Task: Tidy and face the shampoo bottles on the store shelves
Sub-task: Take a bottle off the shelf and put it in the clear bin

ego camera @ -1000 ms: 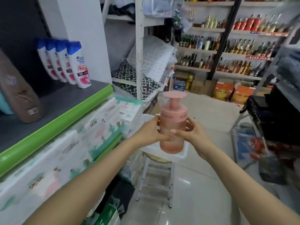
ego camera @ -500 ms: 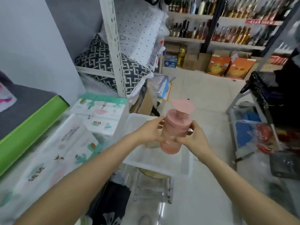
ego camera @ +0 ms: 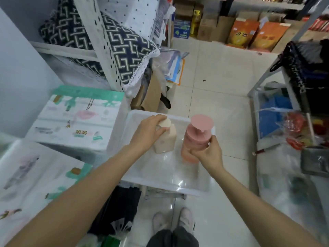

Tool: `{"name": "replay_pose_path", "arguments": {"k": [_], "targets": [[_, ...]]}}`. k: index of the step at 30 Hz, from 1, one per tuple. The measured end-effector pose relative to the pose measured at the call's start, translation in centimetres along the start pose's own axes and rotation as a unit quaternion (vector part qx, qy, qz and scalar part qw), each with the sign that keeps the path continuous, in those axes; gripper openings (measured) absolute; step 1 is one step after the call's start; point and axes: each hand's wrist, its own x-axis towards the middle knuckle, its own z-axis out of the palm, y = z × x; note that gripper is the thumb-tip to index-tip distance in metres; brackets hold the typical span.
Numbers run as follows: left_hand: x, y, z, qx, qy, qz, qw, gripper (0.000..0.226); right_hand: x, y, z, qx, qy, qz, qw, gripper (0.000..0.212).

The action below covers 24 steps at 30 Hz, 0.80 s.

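A pink pump bottle with a wide round cap stands tilted inside a clear plastic bin. My right hand grips its lower body from the right. To its left in the same bin stands a cream, pale-peach bottle with a white cap. My left hand grips the top of that bottle, fingers curled over its cap. The shampoo shelf is out of view.
White packaged goods with teal print lie stacked at left. Patterned pillows fill a white rack behind. A cardboard box sits beyond the bin. Bagged goods on a metal rack stand at right. Tiled floor runs ahead.
The view dropped from the shelf to the bin. Both hands carried the pink bottle down into the bin. My left hand let go of it and took hold of the cream bottle's cap.
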Motion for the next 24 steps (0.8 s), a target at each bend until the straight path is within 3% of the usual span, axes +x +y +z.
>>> {"name": "replay_pose_path", "arguments": {"k": [9,16,21,24], "targets": [[0.3,-0.7,-1.5,0.047,-0.005,0.0,0.999,0.043,1.9,0.9,3.6,-0.016,-0.04,0.012,0.999,0.063],[0.7,-1.4,-2.9,0.107,-0.045,0.032,0.993,0.04,2.1,0.3,4.9,0.009,-0.108,0.015,0.994,0.082],[0.1,-1.0,-2.5,0.105,-0.025,0.026,0.994,0.041,2.4,-0.2,3.7,0.022,-0.173,-0.007,0.985,0.076],[-0.4,-0.7,-2.4,0.13,-0.008,0.04,0.991,0.041,2.7,-0.8,2.2,-0.009,-0.184,-0.034,0.982,0.094]]}}
